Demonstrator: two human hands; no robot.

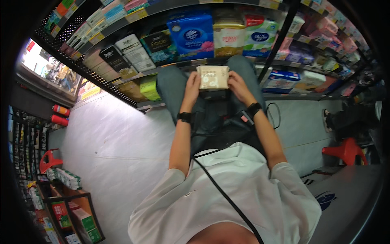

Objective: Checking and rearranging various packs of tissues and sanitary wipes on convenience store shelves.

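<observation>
A beige soft pack of tissues [212,77] with white print is held level above my knees. My left hand [192,89] grips its left end, and my right hand [239,87] grips its right end. Part of a dark object shows just under the pack, between my legs. Beyond my knees, the shelf carries a large blue tissue pack [191,36], a gold and white pack [229,38] and a green and white pack [260,36]. Black bands are around both wrists.
Black metal shelving [122,18] curves across the front. A person's sandalled foot [327,120] and a red plastic stool [347,151] are at the right. At the left are another red stool [50,160], a wooden display case [88,195] and red cylinders [60,120]. A black cable crosses my shirt.
</observation>
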